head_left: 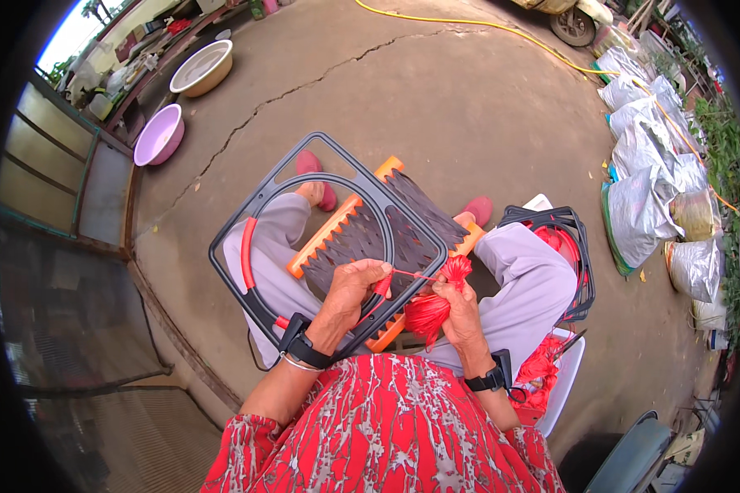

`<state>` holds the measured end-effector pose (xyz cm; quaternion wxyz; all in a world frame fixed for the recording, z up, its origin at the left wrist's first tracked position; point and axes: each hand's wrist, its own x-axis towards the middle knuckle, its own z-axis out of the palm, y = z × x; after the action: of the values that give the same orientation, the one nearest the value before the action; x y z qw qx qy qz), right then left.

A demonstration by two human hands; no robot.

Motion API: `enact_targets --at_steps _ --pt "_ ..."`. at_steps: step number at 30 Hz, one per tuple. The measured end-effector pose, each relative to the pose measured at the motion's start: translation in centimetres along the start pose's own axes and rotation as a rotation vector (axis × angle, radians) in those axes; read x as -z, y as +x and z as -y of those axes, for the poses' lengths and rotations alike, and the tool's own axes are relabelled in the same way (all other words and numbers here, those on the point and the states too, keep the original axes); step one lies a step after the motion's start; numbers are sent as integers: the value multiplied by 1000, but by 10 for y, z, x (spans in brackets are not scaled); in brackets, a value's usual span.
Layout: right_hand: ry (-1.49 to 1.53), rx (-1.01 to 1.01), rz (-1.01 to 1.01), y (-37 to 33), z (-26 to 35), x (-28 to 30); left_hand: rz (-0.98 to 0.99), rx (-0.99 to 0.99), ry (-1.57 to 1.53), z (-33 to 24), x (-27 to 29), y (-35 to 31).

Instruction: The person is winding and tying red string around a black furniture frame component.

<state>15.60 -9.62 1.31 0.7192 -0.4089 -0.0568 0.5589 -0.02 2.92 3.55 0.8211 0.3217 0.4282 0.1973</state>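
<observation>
A dark grey plastic frame (259, 195), squarish outside with a round ring inside, rests tilted across my lap. Red wrapping (247, 253) covers parts of its ring. My left hand (352, 289) is closed on the ring's near right side, thumb and fingers pinching at a red-wrapped spot. From there a thin red strand stretches across to my right hand (460, 312). That hand is closed around a bundle of red plastic twine (427, 315), whose ends bulge out above and below the fingers. The frame's lower right edge passes between the two hands.
Between my feet is an orange rack with dark slats (345, 234). More dark frames (585, 283) stack beside my right knee, above a white bin (569, 374) of red twine. Basins (159, 135) lie far left; filled sacks (637, 209) line the right. A yellow hose (485, 23) crosses the concrete.
</observation>
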Motion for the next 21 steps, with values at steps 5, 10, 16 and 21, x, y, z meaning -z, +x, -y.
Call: enact_targets --at_steps 5,10,16,21 --pt "113 -44 -30 6 2 -9 49 27 -3 -12 -5 -13" --pt "100 -92 -34 6 3 -7 -72 -133 283 -18 4 -27" --pt "179 -87 -70 3 4 -6 -140 -346 277 -34 23 -53" --pt "237 -93 -112 10 13 -16 -115 -303 236 -28 26 -80"
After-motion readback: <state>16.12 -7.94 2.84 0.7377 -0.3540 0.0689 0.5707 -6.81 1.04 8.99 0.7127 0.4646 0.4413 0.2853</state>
